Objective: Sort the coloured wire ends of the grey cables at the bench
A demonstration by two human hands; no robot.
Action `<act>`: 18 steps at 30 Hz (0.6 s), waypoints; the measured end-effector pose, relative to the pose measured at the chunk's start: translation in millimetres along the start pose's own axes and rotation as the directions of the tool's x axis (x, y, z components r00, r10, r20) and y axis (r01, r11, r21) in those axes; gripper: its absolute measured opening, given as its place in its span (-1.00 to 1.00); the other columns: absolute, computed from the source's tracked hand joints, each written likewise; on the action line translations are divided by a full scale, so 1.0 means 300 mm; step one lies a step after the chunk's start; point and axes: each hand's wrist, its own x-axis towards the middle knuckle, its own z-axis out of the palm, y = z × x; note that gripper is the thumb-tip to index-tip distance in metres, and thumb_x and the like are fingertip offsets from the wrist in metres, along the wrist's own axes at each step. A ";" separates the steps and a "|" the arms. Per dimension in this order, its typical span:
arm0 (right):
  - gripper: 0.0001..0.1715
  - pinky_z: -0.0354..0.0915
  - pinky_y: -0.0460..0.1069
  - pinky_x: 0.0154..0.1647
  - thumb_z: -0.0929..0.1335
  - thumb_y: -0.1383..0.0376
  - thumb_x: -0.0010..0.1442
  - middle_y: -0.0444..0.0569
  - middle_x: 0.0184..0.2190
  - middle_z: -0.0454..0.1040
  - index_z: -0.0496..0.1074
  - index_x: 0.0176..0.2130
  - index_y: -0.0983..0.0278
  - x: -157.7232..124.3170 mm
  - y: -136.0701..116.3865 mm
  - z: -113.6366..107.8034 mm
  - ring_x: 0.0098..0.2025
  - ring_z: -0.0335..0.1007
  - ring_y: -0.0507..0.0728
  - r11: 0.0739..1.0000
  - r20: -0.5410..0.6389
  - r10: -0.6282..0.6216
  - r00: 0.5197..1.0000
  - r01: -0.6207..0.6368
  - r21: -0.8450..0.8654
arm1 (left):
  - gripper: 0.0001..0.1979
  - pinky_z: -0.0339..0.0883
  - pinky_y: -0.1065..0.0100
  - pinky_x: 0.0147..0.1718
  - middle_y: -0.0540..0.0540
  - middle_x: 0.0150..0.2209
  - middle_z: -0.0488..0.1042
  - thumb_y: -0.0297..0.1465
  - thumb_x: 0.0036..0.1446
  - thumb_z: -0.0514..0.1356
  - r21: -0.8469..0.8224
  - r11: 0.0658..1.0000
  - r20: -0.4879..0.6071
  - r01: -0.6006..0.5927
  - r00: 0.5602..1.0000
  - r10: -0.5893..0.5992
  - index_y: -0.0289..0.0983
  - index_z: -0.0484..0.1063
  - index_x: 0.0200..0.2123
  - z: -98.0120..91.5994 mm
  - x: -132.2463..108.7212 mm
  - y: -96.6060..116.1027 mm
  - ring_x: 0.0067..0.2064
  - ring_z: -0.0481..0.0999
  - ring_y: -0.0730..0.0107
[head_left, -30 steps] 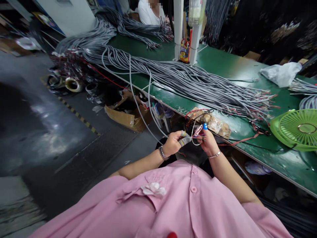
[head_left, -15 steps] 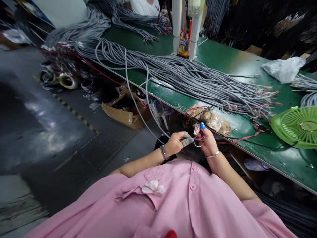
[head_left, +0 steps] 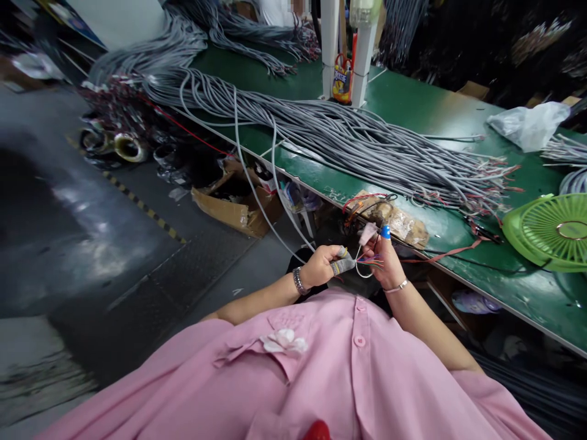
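My left hand (head_left: 321,266), with grey covers on the thumb and a finger, pinches the end of a grey cable (head_left: 284,241). Thin coloured wires (head_left: 370,262) fan out from that end toward my other hand. A white strand (head_left: 364,275) curves below them. My right hand (head_left: 387,263) is partly closed beside the wires, with a blue cover (head_left: 386,232) on one digit. At its fingertips shows a small pale pinkish piece (head_left: 367,233); whether this is a wrapped fingertip or something held, I cannot tell.
Many grey cables (head_left: 330,125) lie across the green table (head_left: 413,101). A green fan (head_left: 550,232) stands at the right, near a clear plastic bag (head_left: 529,125). A taped brown block (head_left: 394,220) sits at the table edge. Below is an open cardboard box (head_left: 229,208).
My right hand's blue-covered digit has moved slightly right, away from the pale piece, which now shows more. The coloured wires look more spread. My left hand keeps its pinch on the cable.
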 end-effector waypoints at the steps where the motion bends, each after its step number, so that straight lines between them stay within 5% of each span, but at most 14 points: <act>1: -0.26 -0.17 -0.13 -0.72 0.27 -0.36 0.02 -0.16 -0.50 0.34 0.32 -0.36 0.25 -0.005 0.003 -0.007 -0.65 -0.13 -0.11 1.000 -0.004 0.004 1.000 -0.004 0.029 | -0.60 0.28 0.49 -0.47 -0.05 -0.51 0.43 -0.11 0.03 0.33 0.018 1.000 0.028 -0.013 1.000 0.012 -0.39 0.47 -0.43 0.000 -0.015 0.007 -0.48 0.36 0.51; 6: -0.33 -0.26 -0.16 -0.76 0.31 -0.28 0.07 -0.12 -0.47 0.39 0.39 -0.38 0.28 -0.027 0.033 -0.045 -0.68 -0.18 -0.14 0.991 0.004 0.004 1.000 -0.004 0.132 | -0.67 0.28 0.52 -0.45 -0.09 -0.48 0.47 -0.19 0.08 0.32 0.143 0.973 0.179 -0.179 0.972 0.153 -0.40 0.51 -0.40 0.014 -0.097 0.030 -0.46 0.40 0.51; 12: -0.37 -0.30 -0.12 -0.75 0.33 -0.23 0.10 -0.12 -0.52 0.39 0.41 -0.41 0.29 -0.050 0.046 -0.076 -0.70 -0.25 -0.14 0.994 0.040 0.000 0.999 -0.004 0.105 | -0.71 0.30 0.52 -0.45 -0.09 -0.48 0.48 -0.24 0.16 0.27 0.225 0.952 -0.042 -0.209 0.974 0.224 -0.40 0.51 -0.37 -0.007 -0.115 0.026 -0.47 0.40 0.52; 18: -0.37 -0.28 -0.11 -0.73 0.33 -0.23 0.09 -0.14 -0.55 0.37 0.43 -0.40 0.29 -0.002 -0.005 -0.042 -0.69 -0.21 -0.13 0.999 0.060 0.004 0.998 -0.007 0.043 | -0.69 0.32 0.49 -0.42 -0.08 -0.46 0.48 -0.21 0.14 0.28 0.137 0.982 -0.128 -0.134 0.980 0.152 -0.39 0.49 -0.36 -0.035 -0.047 0.007 -0.44 0.42 0.50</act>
